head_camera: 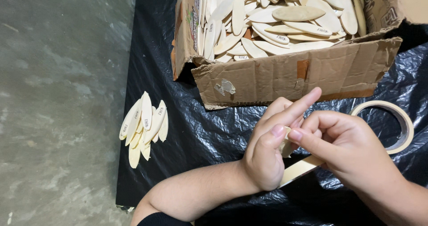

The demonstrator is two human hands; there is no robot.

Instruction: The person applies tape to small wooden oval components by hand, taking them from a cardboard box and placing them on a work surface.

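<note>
Both hands meet over the black plastic sheet (pixel 209 137), near its right edge and just in front of the cardboard box (pixel 294 76). The left hand (pixel 267 150) and the right hand (pixel 345 148) pinch together a small pale wooden piece (pixel 285 146), which is mostly hidden between thumbs and fingers; the left forefinger points up toward the box. A strip of tape (pixel 301 169) runs under the hands, and it leads to the tape roll (pixel 399 119), which lies on the sheet just beside the right hand. The box stands at the far edge of the sheet and is full of flat oval wooden pieces (pixel 285 21). A small pile of the same pieces (pixel 143 128) lies at the left edge of the sheet, well apart from the hands, partly on the grey floor (pixel 58 96).
</note>
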